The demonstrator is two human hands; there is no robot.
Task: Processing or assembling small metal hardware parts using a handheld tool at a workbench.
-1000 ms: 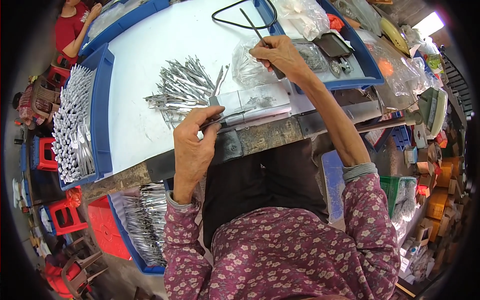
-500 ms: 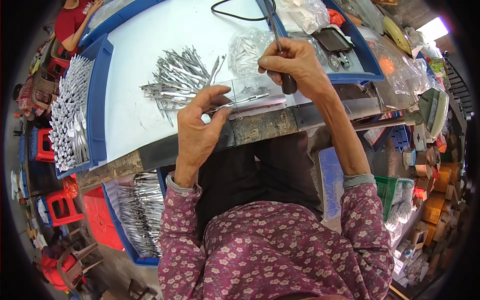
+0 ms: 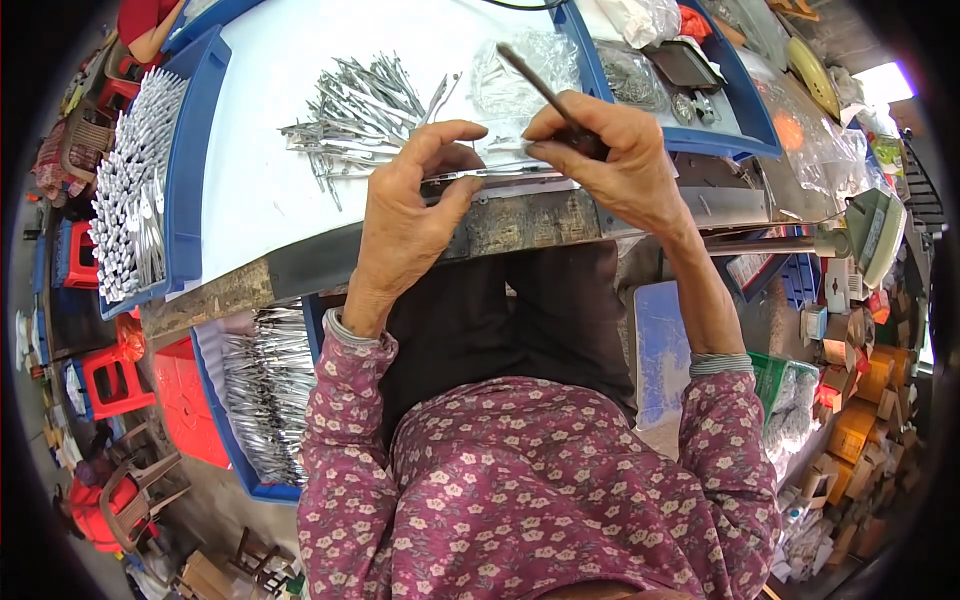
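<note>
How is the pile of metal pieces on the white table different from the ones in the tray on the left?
The pile on the table lies loose and jumbled, pieces crossing every way, while the pieces in the left tray sit packed in tidy rows. The pile rests on the bare white top just beyond the left hand; the tray pieces are walled in by a blue rim, far from both hands. Both are thin, shiny, silver-coloured metal.

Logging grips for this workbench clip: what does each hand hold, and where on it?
Left hand pinches a thin metal piece at its left end; right hand grips a dark rod-like tool by its lower end.
</note>
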